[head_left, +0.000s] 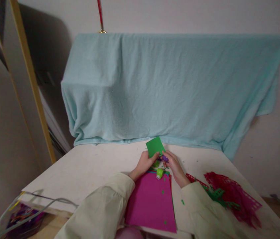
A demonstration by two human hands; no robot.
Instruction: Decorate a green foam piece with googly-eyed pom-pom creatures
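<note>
My left hand (pixel 147 162) pinches a square of green paper (pixel 155 146) by its lower edge, thumb on top. In my right hand (pixel 173 163) is a small purple paper punch (pixel 165 158), its fingers wrapped round it at the paper's lower right corner. How far the paper sits inside the punch is hidden by the fingers. Just below the hands, a lime green paper punch (pixel 159 173) lies at the top edge of a magenta sheet (pixel 151 202). Another lime green piece (pixel 156 164) shows partly under my left hand.
Small green paper scraps (pixel 163 192) dot the magenta sheet and the white table (pixel 100 166). Red and green perforated paper (pixel 219 194) is heaped at the right. A light blue cloth (pixel 174 89) hangs behind the table. A grey cable (pixel 42 209) loops at the left front.
</note>
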